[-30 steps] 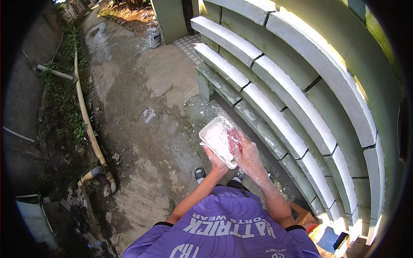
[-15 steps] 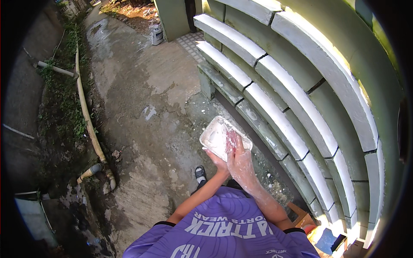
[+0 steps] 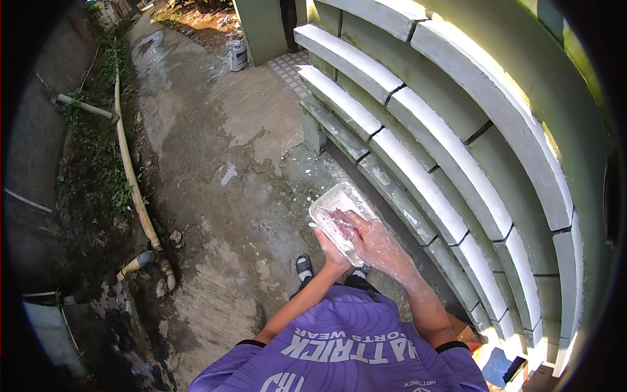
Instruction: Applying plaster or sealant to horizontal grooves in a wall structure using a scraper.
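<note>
A shallow white rectangular tray, coated inside with white paste, is held in front of my body. My left hand grips it along its near left side, with the fingers partly hidden beneath. Over the tray, my right hand is closed on a pinkish-red piece smeared with white; whether it is a cloth or a sponge I cannot tell. White paste coats the right hand and forearm.
Curved tiers of pale ledges with white-coated tops rise along the right. A long pipe runs beside plants on the left. A bag-like container stands farther up the concrete path, which bears white splashes.
The tray has come slightly nearer and lower. My right hand has shifted right and turned, exposing more of the pinkish-red piece and the tray's inside.
</note>
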Demonstrator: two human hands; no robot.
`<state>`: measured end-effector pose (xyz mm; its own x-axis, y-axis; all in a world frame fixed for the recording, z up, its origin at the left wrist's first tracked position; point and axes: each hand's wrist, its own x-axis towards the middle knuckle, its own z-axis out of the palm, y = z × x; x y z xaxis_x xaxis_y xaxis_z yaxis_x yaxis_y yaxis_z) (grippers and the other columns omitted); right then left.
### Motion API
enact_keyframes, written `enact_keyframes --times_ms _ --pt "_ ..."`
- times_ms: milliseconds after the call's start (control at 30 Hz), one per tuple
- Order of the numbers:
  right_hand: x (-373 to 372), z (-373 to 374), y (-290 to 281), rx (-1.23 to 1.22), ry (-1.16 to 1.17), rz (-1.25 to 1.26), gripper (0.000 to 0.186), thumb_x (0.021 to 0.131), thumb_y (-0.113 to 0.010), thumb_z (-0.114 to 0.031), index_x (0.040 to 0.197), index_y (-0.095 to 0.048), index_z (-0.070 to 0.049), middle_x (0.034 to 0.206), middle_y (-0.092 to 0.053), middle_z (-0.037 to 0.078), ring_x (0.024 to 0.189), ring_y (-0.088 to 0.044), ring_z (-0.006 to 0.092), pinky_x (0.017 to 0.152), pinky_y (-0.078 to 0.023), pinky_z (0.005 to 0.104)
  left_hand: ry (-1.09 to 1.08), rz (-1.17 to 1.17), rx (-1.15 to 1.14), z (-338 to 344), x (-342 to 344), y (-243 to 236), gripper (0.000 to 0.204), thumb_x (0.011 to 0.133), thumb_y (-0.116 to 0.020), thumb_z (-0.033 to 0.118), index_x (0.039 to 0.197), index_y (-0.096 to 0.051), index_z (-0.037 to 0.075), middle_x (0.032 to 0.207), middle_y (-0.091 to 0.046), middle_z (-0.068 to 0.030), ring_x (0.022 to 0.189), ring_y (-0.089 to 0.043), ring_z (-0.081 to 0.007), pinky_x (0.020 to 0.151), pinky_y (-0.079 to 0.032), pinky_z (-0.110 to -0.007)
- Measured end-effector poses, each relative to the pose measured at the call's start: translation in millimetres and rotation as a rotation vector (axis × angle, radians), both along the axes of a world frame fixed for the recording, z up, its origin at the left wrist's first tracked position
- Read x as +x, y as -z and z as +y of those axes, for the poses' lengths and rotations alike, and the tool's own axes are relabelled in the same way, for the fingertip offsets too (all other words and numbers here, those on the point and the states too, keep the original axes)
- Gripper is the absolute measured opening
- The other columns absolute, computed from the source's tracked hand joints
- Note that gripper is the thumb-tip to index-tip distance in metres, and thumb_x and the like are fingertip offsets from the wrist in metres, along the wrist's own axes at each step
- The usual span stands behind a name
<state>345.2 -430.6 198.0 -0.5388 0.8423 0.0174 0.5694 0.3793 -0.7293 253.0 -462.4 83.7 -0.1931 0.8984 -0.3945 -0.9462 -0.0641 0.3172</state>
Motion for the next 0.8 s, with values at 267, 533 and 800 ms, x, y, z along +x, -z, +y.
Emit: enact_keyframes --times_ms 267,533,800 --pt "8 2 -35 -0.091 0.138 -0.005 0.038 0.085 -0.052 -0.006 0.121 -0.054 0.007 0.078 -0.058 0.033 0.073 -0.06 0.0469 0.066 -0.048 0.049 0.054 -0.006 0.058 -9 0 -8 0.077 0.094 -0.016 0.067 0.146 -0.03 0.012 0.144 -0.041 -0.0085 0.129 -0.044 -0.0285 0.11 -0.034 -0.042" --pt "-10 -22 2 0.034 0.026 -0.122 0.037 0.088 -0.05 -0.01 0.122 -0.053 0.002 0.069 -0.058 0.03 0.07 -0.061 0.046 0.065 -0.049 0.0502 0.105 0.036 -0.053 -10 2 13 0.073 0.094 -0.019 0.067 0.142 -0.036 0.015 0.136 -0.047 -0.0071 0.124 -0.047 -0.0271 0.107 -0.036 -0.042" --pt "0 -11 -25 -0.09 0.048 0.003 0.039 0.083 -0.052 -0.006 0.119 -0.052 0.007 0.079 -0.058 0.033 0.076 -0.06 0.0471 0.066 -0.048 0.0487 0.143 0.015 0.043 -10 -2 0 0.075 0.094 -0.017 0.067 0.143 -0.035 0.014 0.138 -0.046 -0.0083 0.126 -0.045 -0.0281 0.109 -0.034 -0.042"
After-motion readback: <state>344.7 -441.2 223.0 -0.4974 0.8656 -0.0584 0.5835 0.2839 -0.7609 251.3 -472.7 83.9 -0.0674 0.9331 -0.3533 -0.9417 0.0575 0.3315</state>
